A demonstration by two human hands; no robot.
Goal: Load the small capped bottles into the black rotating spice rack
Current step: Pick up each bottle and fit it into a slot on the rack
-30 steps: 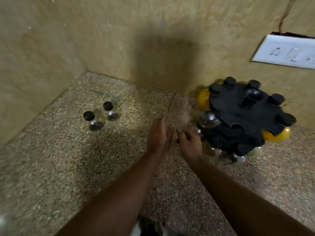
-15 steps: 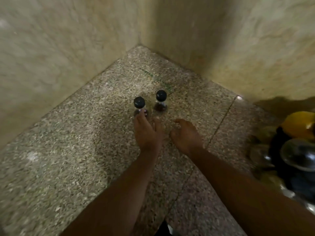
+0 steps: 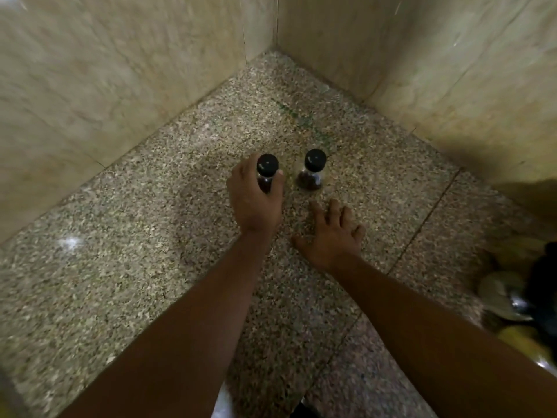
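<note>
Two small clear bottles with black caps stand upright near the corner of the speckled granite counter [image 3: 150, 267]. My left hand [image 3: 256, 200] is wrapped around the left bottle [image 3: 266, 171], thumb and fingers on either side of its glass body. The right bottle [image 3: 313, 170] stands free beside it with dark contents at its base. My right hand [image 3: 331, 233] hovers low in front of that bottle, fingers spread and holding nothing. The black spice rack [image 3: 542, 291] is cut off at the right edge, with yellow and clear bottles blurred around it.
Beige marble walls [image 3: 120, 70] meet in a corner just behind the bottles. A seam [image 3: 422, 221] runs diagonally across the counter between the bottles and the rack.
My view swung left from the rack to the two bottles. My left hand reached forward and closed around the left bottle. My right hand followed and spread its fingers.
</note>
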